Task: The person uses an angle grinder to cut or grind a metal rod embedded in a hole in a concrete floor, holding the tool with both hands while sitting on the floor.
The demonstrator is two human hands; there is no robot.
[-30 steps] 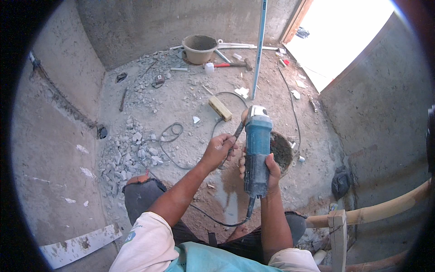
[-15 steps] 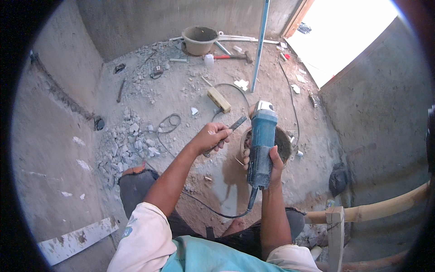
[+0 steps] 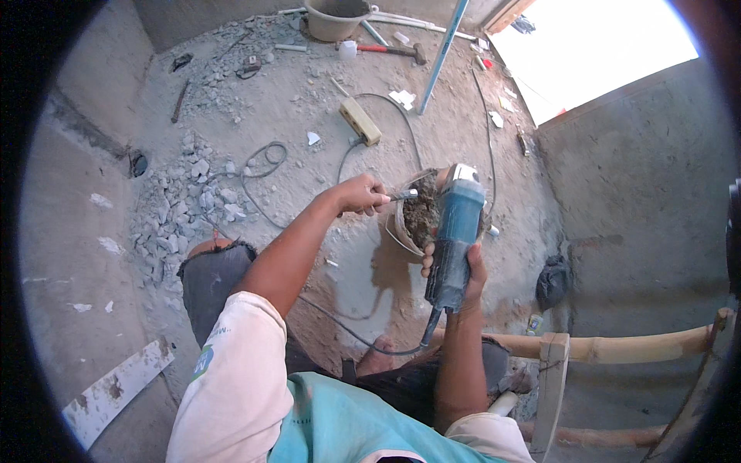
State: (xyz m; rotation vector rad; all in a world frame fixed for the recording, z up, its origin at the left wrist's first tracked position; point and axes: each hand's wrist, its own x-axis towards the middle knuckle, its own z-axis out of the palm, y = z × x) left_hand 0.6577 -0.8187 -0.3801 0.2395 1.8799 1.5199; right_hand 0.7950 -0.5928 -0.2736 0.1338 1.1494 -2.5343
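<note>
Left grip (image 3: 360, 194), clamped on a slim metal bar (image 3: 403, 195), has turned it nearer three o'clock over the bucket (image 3: 400, 231), so it looks clear of the grinder (image 3: 456, 220), clasped by the right grip (image 3: 474, 279) toward four o'clock.

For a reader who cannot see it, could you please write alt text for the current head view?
A person's right hand holds a blue corded power tool, the left hand a slim tool. Below, a bucket sits on a rubble-strewn floor.
</note>
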